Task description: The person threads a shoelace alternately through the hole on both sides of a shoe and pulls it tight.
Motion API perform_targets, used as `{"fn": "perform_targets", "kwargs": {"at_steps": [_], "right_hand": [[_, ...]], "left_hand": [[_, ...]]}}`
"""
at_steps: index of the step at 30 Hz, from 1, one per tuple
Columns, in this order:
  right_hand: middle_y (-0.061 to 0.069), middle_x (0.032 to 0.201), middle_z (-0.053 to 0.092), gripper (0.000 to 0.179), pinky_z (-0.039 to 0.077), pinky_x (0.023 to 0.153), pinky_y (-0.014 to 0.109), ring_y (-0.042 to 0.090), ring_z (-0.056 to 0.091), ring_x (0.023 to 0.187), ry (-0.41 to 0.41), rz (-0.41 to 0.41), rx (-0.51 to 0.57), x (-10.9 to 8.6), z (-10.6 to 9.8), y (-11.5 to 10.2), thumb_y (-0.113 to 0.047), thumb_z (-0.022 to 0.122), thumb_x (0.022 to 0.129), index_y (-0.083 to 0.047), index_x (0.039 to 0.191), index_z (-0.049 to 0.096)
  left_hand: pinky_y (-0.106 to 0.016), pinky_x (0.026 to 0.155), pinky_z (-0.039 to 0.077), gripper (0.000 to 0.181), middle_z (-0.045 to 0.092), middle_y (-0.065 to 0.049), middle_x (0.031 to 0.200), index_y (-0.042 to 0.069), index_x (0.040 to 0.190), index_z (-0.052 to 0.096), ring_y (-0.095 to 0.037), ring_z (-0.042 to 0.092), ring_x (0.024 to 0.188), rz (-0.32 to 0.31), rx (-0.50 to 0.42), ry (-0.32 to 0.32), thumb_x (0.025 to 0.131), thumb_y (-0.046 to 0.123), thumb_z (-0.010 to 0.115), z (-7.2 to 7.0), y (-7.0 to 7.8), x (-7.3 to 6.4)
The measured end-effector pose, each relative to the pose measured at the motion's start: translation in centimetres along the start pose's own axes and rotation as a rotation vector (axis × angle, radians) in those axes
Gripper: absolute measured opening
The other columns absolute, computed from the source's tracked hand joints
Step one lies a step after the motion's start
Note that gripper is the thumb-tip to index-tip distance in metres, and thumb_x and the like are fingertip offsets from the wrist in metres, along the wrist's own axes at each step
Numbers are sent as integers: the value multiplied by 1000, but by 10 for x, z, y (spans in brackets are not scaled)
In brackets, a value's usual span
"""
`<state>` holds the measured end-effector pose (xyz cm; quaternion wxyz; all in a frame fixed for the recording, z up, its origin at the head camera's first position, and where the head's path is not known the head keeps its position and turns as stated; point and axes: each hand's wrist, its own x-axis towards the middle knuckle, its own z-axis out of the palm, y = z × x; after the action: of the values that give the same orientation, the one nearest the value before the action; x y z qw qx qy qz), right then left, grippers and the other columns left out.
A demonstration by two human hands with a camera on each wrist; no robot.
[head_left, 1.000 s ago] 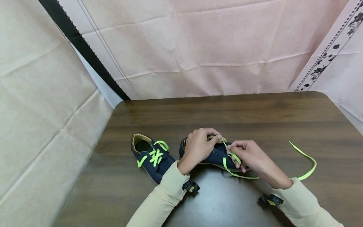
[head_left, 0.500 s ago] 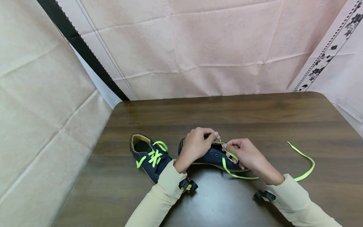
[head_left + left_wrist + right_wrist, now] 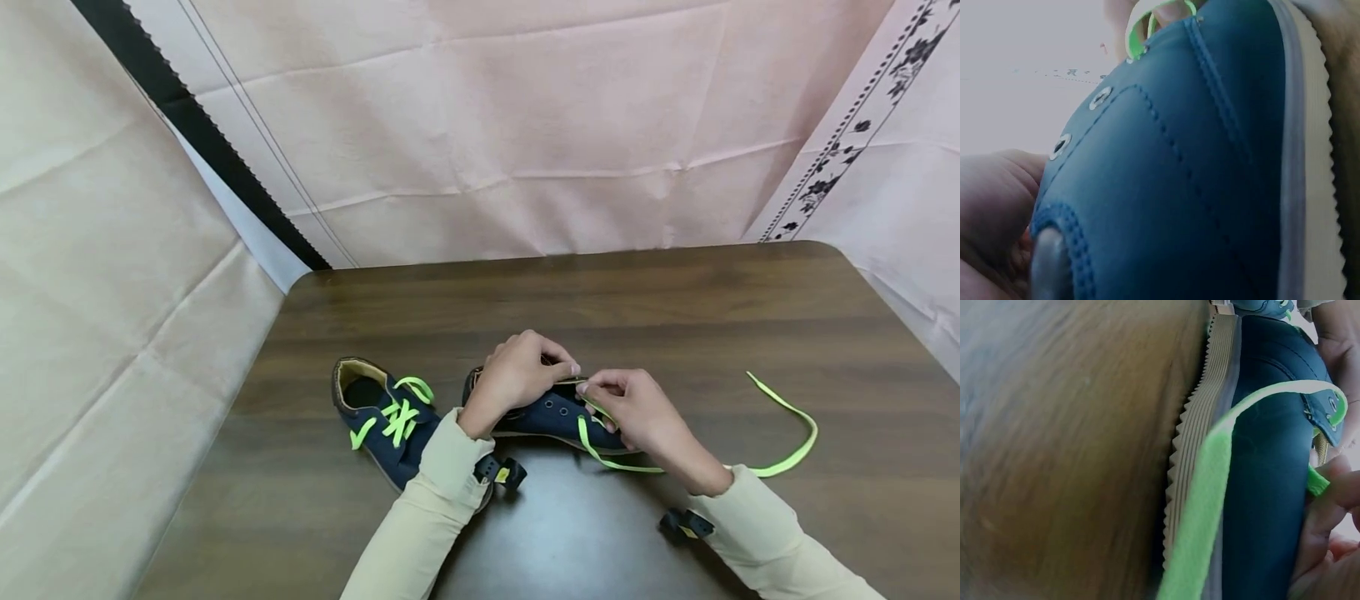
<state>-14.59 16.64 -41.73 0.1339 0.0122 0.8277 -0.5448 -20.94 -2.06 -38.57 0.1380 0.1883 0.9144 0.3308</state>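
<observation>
Right hand (image 3: 636,408) nearer left hand (image 3: 517,372) | right pinches green lace (image 3: 1209,481) | left grips right-side shoe (image 3: 534,422) | lace through eyelet (image 3: 1144,50)

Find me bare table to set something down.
Free: table left of the laced shoe, right of the loose lace, along the far edge, and between left sleeve and right sleeve. Crowded: the other shoe, under left hand and right hand.

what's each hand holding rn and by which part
Right hand: the green lace, pinched by a stretch close to the eyelets of the shoe. Left hand: at that shoe's far upper side; what its fingertips pinch cannot be told.
</observation>
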Motion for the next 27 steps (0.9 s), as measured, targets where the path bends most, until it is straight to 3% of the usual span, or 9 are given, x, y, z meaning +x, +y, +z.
{"fn": "perform_targets", "kwargs": {"at_steps": [8,14,20,27], "right_hand": [[2,63,52,24,40,41,32,13,42,38,35,-33,-51,-8,-8,0,-23,63,108,-5,115,77],[1,75,66,21,46,46,32,17,53,42,41,-73,-159,-12,-7,-3,-20,63,106,-7,112,79],[-1,63,59,20,49,52,32,18,58,45,6,-115,-238,-14,-6,-6,-23,67,105,-7,110,77],[2,71,65,18,49,46,32,17,56,44,-39,-91,-174,-10,-10,-4,-18,67,105,-3,110,75]], "left_hand": [[-32,82,46,21,76,13,89,23,97,80,-4,65,77,23,-124,56,109,26,63,3,5,3],[-32,86,50,19,76,15,81,15,108,78,0,68,76,14,-194,119,110,22,61,2,6,2],[-36,95,54,17,75,13,78,16,104,76,-1,73,73,25,-313,181,110,22,60,0,5,-1],[-26,82,58,15,77,5,78,13,103,74,-7,76,73,81,-439,160,109,19,62,-4,8,-3]]}}
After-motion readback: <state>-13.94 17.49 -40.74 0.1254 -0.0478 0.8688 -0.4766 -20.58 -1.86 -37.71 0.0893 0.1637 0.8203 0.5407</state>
